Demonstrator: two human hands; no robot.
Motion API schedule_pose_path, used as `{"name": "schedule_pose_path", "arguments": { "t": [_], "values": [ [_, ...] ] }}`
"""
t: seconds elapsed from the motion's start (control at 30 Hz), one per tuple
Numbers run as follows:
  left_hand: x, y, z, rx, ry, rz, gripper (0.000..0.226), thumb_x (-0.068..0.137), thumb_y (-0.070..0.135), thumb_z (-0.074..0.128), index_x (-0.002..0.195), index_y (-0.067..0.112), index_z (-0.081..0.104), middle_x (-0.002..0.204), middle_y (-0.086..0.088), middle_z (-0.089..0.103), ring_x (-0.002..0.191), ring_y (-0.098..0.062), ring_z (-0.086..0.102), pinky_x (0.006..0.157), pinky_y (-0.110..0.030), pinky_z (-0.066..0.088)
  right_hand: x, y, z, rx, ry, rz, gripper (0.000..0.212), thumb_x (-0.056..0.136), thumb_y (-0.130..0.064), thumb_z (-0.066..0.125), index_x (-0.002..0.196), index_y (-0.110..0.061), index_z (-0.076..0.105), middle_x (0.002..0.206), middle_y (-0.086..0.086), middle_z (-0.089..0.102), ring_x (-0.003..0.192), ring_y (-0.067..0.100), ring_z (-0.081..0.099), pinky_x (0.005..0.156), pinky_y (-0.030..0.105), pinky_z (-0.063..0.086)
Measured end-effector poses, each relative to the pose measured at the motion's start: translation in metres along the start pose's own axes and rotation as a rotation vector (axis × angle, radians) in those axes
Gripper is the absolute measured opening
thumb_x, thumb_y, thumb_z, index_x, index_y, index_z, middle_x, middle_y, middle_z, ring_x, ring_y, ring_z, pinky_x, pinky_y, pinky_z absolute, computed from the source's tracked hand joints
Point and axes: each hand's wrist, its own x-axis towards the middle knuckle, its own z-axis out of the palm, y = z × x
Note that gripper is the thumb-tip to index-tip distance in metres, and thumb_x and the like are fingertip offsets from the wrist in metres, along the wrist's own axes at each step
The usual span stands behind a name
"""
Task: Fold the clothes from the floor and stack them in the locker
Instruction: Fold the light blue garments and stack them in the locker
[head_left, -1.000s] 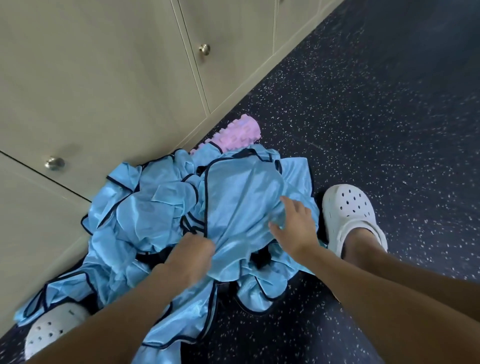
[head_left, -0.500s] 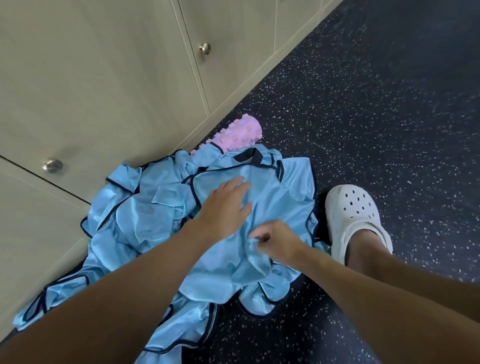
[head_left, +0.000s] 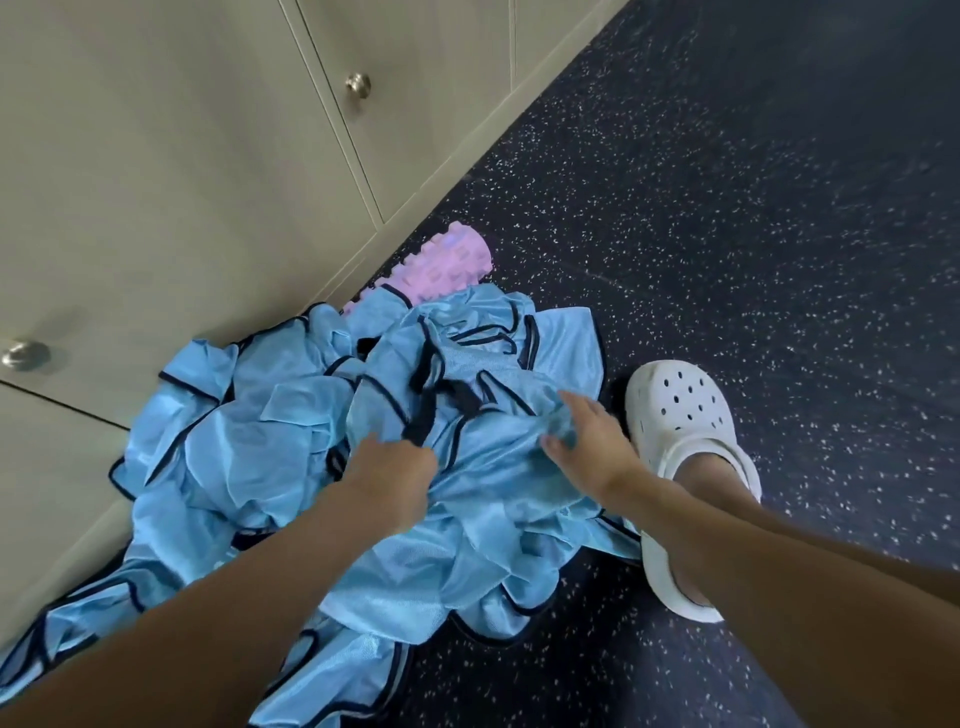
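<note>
Speckled floor (head_left: 727, 270): L hand (head_left: 387, 483) & R hand (head_left: 589, 449) grip top blue bib (head_left: 493, 467); tangled trim could drag pile (head_left: 234, 457).

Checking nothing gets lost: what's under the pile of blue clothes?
A pink ridged roller sticks out from under the far edge of the pile of blue clothes. Its near end and the floor beneath are covered, so anything else there is hidden.

Left hand (head_left: 389, 483), right hand (head_left: 589, 449), one white clog (head_left: 680, 415), one pink roller (head_left: 447, 267), two knobs (head_left: 358, 84) (head_left: 25, 355), one blue clothes heap (head_left: 234, 457).
</note>
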Motion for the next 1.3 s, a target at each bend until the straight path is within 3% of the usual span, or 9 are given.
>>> {"name": "schedule_pose_path", "arguments": {
  "t": [0.07,0.17,0.27,0.37,0.5,0.7,0.83,0.97,1.3],
  "values": [
    [-0.015,-0.005,-0.009,-0.102,-0.067,-0.018,0.023,0.092,0.018,0.050,0.068,0.016,0.048,0.060,0.002,0.038,0.063,-0.022,0.053,0.060,-0.030,0.035,-0.004,0.000,0.006,0.119,-0.077,0.000,0.043,0.097,-0.024,0.057,0.138,-0.015,0.049,0.129,0.009,0.058,0.112,0.025,0.058,0.093,0.032,0.049],
    [-0.022,0.001,-0.027,-0.237,0.262,0.014,0.023,0.093,0.029,0.049,0.074,0.016,0.054,0.063,0.002,0.050,0.060,-0.020,0.051,0.056,-0.029,0.038,-0.018,-0.006,0.014,0.122,-0.020,-0.070,0.014,0.091,-0.004,0.053,0.084,-0.008,0.064,0.076,0.007,0.062,0.066,0.021,0.056,0.053,0.019,0.039],
    [-0.007,0.013,-0.037,-0.374,0.489,0.106,0.029,0.098,0.035,0.051,0.119,0.019,0.062,0.115,0.000,0.063,0.107,-0.021,0.058,0.086,-0.038,0.049,-0.033,-0.015,0.023,0.187,-0.013,-0.090,0.023,0.086,-0.001,0.054,0.065,-0.009,0.060,0.060,0.006,0.055,0.057,0.017,0.045,0.050,0.018,0.035],
    [0.006,0.026,-0.033,-0.295,0.265,0.184,0.057,0.099,0.046,0.053,0.150,0.024,0.041,0.141,0.001,0.055,0.132,-0.020,0.047,0.113,-0.040,0.024,-0.043,-0.021,0.023,0.294,-0.024,-0.079,0.019,0.086,-0.008,0.055,0.074,-0.006,0.069,0.070,0.012,0.067,0.058,0.015,0.049,0.056,0.025,0.043],
    [0.004,0.027,-0.015,-0.171,0.237,0.112,0.038,0.102,0.042,0.048,0.136,0.026,0.052,0.074,0.008,0.060,0.083,-0.020,0.055,0.104,-0.036,0.027,-0.036,-0.014,0.011,0.283,0.162,-0.010,0.014,0.094,-0.011,0.052,0.103,-0.010,0.063,0.095,0.010,0.066,0.070,0.018,0.058,0.067,0.033,0.051],
    [0.003,0.014,-0.001,-0.401,0.318,0.059,0.030,0.100,0.041,0.050,0.115,0.020,0.065,0.064,0.009,0.057,0.059,-0.009,0.051,0.097,-0.032,0.039,-0.013,-0.021,0.000,0.301,0.027,0.110,0.073,0.095,-0.029,0.063,0.154,-0.020,0.021,0.146,0.014,0.043,0.130,0.029,0.047,0.104,0.036,0.041],
    [0.023,0.027,-0.015,-0.590,0.410,0.031,0.032,0.100,0.040,0.053,0.116,0.015,0.065,0.104,0.000,0.061,0.087,-0.021,0.059,0.089,-0.037,0.048,-0.010,-0.022,0.004,0.509,0.056,0.143,0.049,0.094,-0.001,0.058,0.140,-0.012,0.046,0.092,0.002,0.061,0.074,0.012,0.059,0.054,0.009,0.046],
    [0.058,0.046,-0.032,-0.723,0.369,-0.107,0.058,0.096,0.055,0.053,0.134,0.012,0.053,0.124,-0.008,0.061,0.113,-0.029,0.060,0.093,-0.045,0.050,-0.012,-0.015,0.014,0.437,0.112,0.087,0.015,0.090,0.006,0.051,0.089,-0.002,0.064,0.075,0.006,0.062,0.064,0.015,0.049,0.050,0.012,0.037],
    [0.094,0.067,-0.034,-0.972,0.411,-0.272,0.034,0.094,0.031,0.066,0.068,0.010,0.058,0.063,-0.002,0.054,0.059,-0.020,0.047,0.056,-0.029,0.039,-0.009,-0.010,0.019,0.437,0.115,0.063,0.014,0.090,0.005,0.050,0.095,-0.001,0.062,0.084,0.016,0.065,0.067,0.015,0.050,0.058,0.025,0.045]
  ]
}}
